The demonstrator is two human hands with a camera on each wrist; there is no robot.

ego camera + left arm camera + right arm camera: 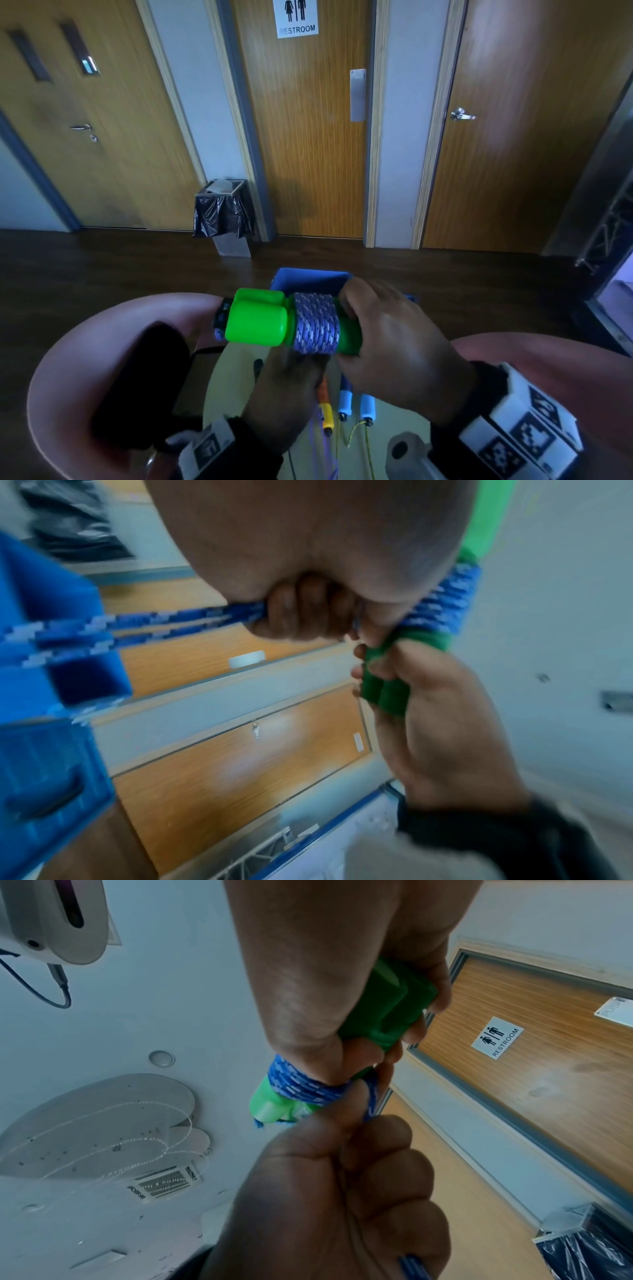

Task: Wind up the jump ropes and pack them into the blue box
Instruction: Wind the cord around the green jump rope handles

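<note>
The pair of green handles [257,320] lies crosswise in front of the chest, long axis running left to right, fat ends to the left and free of any grip. Round the middle of them sits a tight band of blue-and-white rope [317,323], several turns side by side. Beneath that band the left hand [284,394] comes up from below, fingers curled round the loose run of rope; the left wrist view shows two strands leading out of its fist. To the right, the right hand [397,346] wraps the thin ends of the handles, thumb and fingers clamped on them, touching the edge of the coil.

The blue box [310,279] stands just behind the bundle, open side up, nearer the right hand than the left. Below the hands, on the round table [233,380], lie more ropes with an orange-yellow handle [326,409] and two light blue handles [356,404], not yet wound.

Judging by the slack in the left fist, winding is unfinished; the next turn should carry the rope over the handles, across their axis.
</note>
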